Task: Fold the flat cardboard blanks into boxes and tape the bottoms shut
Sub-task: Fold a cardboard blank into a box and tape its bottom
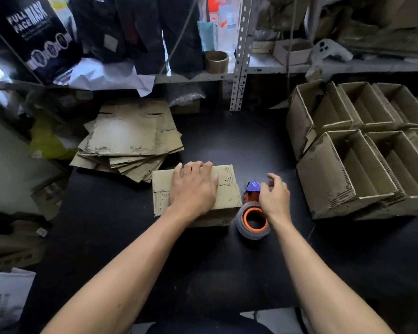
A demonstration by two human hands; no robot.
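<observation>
Left hand (194, 184) flat on top of the folded box (227, 189), fingers straight and pressing the flaps down at the middle of the black table (203, 273). Right hand (274, 197) just beside it, fingers loosely curled over the tape dispenser (252, 213); whether they actually grip it, I cannot tell, as the hand covers the handle. Only the blue tip and the orange-cored roll show. The box's seam is hidden under the palm. Further back on the left, a messy stack of flat blanks (128, 141). On the right, rows of finished boxes (362, 150) with open tops, cut off at the frame edge. Beyond, cluttered metal shelving (241, 56), dim and hard to read.
</observation>
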